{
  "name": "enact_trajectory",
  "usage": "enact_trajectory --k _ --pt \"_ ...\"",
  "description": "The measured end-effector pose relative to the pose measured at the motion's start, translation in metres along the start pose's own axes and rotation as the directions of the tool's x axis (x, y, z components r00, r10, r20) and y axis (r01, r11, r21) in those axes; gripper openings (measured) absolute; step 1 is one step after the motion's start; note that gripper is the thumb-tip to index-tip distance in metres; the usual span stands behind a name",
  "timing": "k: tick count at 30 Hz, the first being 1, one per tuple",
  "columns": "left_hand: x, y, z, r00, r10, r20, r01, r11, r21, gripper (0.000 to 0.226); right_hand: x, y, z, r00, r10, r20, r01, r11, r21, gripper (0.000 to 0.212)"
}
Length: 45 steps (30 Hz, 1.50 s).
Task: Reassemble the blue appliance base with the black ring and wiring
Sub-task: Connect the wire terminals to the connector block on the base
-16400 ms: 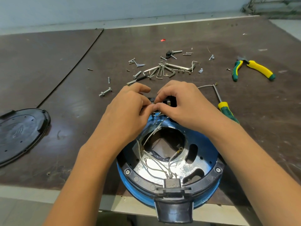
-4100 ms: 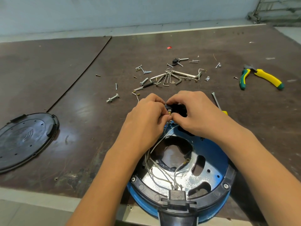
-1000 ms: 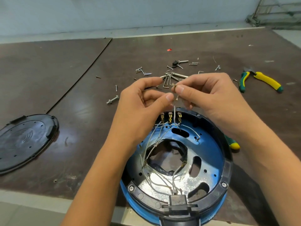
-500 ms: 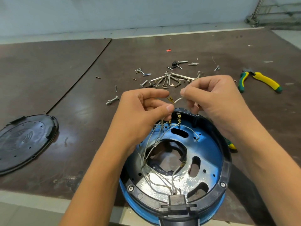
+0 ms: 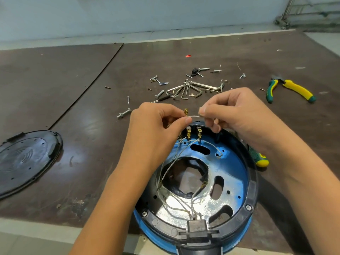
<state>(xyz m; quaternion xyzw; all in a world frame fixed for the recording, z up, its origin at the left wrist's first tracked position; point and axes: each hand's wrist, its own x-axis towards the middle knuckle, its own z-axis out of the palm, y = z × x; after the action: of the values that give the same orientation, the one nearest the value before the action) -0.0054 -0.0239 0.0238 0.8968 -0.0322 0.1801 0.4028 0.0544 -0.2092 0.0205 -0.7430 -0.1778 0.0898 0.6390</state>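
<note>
The round blue appliance base [image 5: 233, 173] lies open side up at the table's near edge, a black ring [image 5: 251, 190] screwed round its rim. White wires [image 5: 176, 201] run across its inside to brass terminals [image 5: 193, 132] at the far rim. Above those terminals my left hand [image 5: 156, 129] pinches a white wire [image 5: 193, 116] just below its brass connector [image 5: 186, 112]. My right hand [image 5: 237, 115] pinches the same wire a little further along. The wire spans the short gap between my fingertips.
A black round cover [image 5: 25, 161] lies at the left. Loose screws, bolts and hex keys [image 5: 189, 88] are scattered beyond my hands. Yellow-green pliers [image 5: 288, 89] lie far right. A green-yellow screwdriver handle [image 5: 258, 158] shows beside the base, under my right wrist.
Both hands rose from the terminal block at the far rim, lifting one wire free. Over the last second they spread slightly apart, stretching the wire between them.
</note>
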Motion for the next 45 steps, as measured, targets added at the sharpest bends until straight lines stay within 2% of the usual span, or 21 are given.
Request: enact_trajectory --k 3,5,7,11,16,20,25,34,40,45 --pt "0.0 0.0 -0.002 0.996 0.003 0.086 -0.011 0.995 0.101 0.01 -0.001 -0.001 -0.001 1.0 0.013 0.028 -0.012 0.998 -0.064 0.01" --pt "0.0 0.0 -0.003 0.992 -0.002 0.128 -0.013 0.993 0.121 0.014 -0.002 -0.002 0.001 0.999 -0.033 0.011 0.034 0.996 -0.077 0.005" --pt "0.0 0.0 -0.003 0.988 0.002 0.153 -0.023 0.99 0.136 0.016 -0.003 -0.003 0.0 0.993 -0.113 0.015 0.114 0.977 -0.179 0.019" --pt "0.0 0.0 0.0 0.981 0.005 0.192 -0.033 0.989 0.144 0.018 -0.005 -0.008 -0.005 0.971 -0.154 0.184 0.21 0.917 -0.339 0.025" --pt "0.0 -0.002 0.001 0.967 -0.024 0.252 -0.012 0.99 0.143 0.017 -0.005 -0.004 -0.002 0.957 -0.161 0.242 0.254 0.866 -0.43 0.029" --pt "0.0 -0.003 0.001 0.962 -0.045 0.268 0.005 0.989 0.148 0.017 -0.004 -0.002 0.0 0.954 -0.142 0.264 0.26 0.831 -0.492 0.029" --pt "-0.002 0.0 0.001 0.958 0.019 0.285 -0.086 0.97 0.226 0.019 -0.004 -0.002 0.002 0.955 -0.159 0.252 0.282 0.757 -0.59 0.024" --pt "-0.001 -0.005 0.009 0.983 0.077 0.169 -0.123 0.951 0.284 0.01 -0.002 0.003 0.004 0.952 -0.211 0.223 0.306 0.676 -0.67 0.021" --pt "-0.001 -0.011 0.012 0.977 0.009 0.212 -0.081 0.94 0.331 0.01 0.001 0.013 0.009 0.961 -0.151 0.231 0.272 0.661 -0.7 0.05" --pt "0.001 -0.014 0.013 0.973 -0.063 0.222 -0.009 0.951 0.308 0.007 0.003 0.019 0.012 0.959 -0.13 0.25 0.271 0.669 -0.692 0.049"
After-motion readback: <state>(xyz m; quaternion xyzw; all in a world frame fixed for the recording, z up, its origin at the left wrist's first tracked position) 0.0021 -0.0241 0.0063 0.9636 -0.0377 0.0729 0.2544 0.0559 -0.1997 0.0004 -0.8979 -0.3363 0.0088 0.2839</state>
